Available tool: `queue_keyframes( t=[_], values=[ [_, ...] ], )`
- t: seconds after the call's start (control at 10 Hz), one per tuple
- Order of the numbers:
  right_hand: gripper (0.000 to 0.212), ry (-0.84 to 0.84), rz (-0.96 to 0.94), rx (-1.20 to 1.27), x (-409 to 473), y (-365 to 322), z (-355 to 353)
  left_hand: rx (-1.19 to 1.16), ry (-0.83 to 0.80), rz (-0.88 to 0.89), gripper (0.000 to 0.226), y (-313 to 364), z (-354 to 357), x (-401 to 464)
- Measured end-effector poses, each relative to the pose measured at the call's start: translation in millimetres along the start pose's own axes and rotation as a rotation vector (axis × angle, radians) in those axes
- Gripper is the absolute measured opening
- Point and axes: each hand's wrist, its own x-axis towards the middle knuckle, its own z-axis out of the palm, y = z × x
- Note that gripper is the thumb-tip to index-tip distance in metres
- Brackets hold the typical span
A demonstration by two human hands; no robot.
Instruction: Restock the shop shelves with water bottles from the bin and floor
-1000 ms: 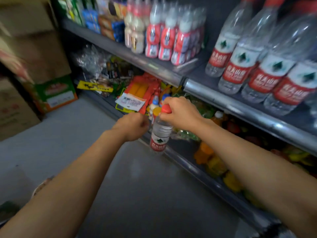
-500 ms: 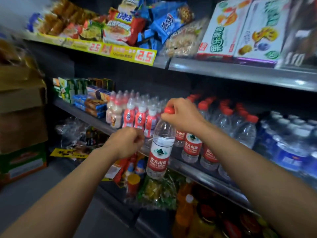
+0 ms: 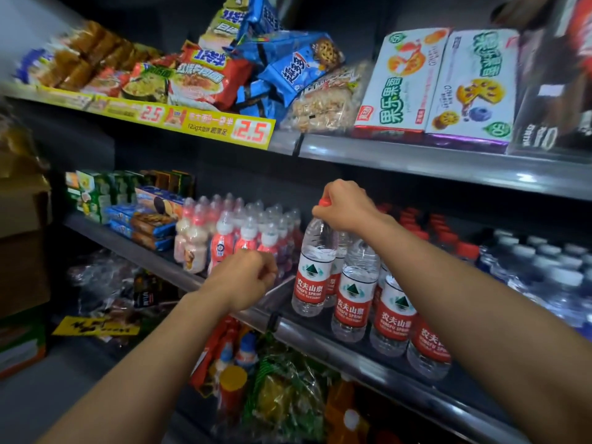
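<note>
Right hand clenched around the red cap and neck of a water bottle, gripping from above so the bottle hangs upright and can drop straight into its slot. The bottle sits at the left end of the front row on the middle shelf; its base looks at or just above the shelf surface, cannot tell if it is touching. Judged step: setting it down, letting go not yet done.

Left hand at 8 o'clock from the bottle, fingers curled into a loose fist, holding nothing visible, hovering at the shelf lip, probably ready to steady or straighten the row.

Bottle: clear thin ribbed plastic, round, red wrap label with white top band and green mountain mark; likely dents if squeezed, so a cap grip makes sense. At 4 o'clock, more of the same bottles stand packed side by side, labels facing out. Further out at 3 o'clock, white-capped bottles, clear with a bluish tint.

At 9 o'clock, small pink and cream drink bottles, shrink-wrapped, glossy. Beyond them flat biscuit boxes, cardboard, stacked.

At 12 o'clock, the upper shelf: crinkly foil snack bags, rectangular boxes, yellow price strip.

At 6 o'clock, lower shelf with loose cellophane packets, soft and shiny. Bin and floor stock not in view.
</note>
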Motion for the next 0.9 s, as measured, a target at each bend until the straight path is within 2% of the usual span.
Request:
queue_keyframes(
  t=[0.3, 0.5, 0.6, 0.7, 0.9],
  values=[
    [0.020, -0.099, 0.047, -0.030, 11.7, 12.1, 21.1, -0.027, -0.046, 0.007, 0.014, -11.0, 26.3, 8.1],
    [0.036, -0.113, 0.074, -0.057, 13.6, 11.2, 21.2, -0.023, -0.045, 0.012, 0.014, -9.2, 31.8, 8.4],
    [0.021, -0.093, 0.056, -0.088, 9.4, 7.2, 19.2, -0.009, -0.050, 0.008, 0.015, -0.5, 29.1, 4.9],
    [0.021, -0.020, 0.017, -0.109, 2.0, 5.3, 18.5, 0.000, -0.047, 0.007, 0.014, 9.4, 24.3, 0.7],
    [0.005, 0.022, -0.033, -0.091, -29.3, 7.8, 0.6, 0.013, -0.024, 0.009, 0.012, 37.8, 8.4, -11.5]
  ],
)
